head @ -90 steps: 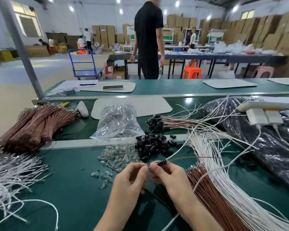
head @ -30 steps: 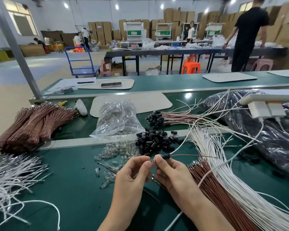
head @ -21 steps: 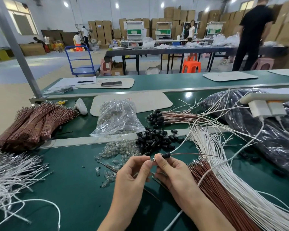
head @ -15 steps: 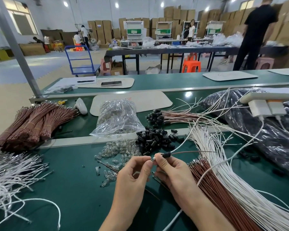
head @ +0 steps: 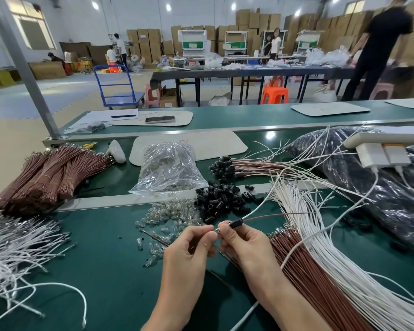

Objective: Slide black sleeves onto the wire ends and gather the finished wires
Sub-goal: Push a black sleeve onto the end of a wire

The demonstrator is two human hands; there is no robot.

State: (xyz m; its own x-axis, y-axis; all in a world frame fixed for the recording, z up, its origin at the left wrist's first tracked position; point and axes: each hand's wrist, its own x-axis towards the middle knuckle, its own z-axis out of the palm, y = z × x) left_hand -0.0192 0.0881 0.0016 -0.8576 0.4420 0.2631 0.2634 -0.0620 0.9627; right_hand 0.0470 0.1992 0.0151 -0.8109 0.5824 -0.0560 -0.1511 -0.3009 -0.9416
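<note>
The bench mat (head: 105, 271) is noted as smooth, mostly matt; the rail (head: 105, 201) as dull metal; the loose black sleeves (head: 221, 199) as glossy plastic, the black sleeve (head: 236, 222) on the brown wire (head: 273, 215) likewise; brown wire insulation is seen smooth, faintly shiny; white wires (head: 344, 271) matt; clear bag (head: 167, 168) and dark bag (head: 380, 199) crinkled glossy film; boxes (head: 144, 44) matt cardboard.

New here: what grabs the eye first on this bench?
At front centre, the left hand and right hand pinch a wire wearing a black sleeve. Beyond them lies a sleeve heap; loose wires, brown and white, fan across the right, and brown bundles lie far left.
</note>
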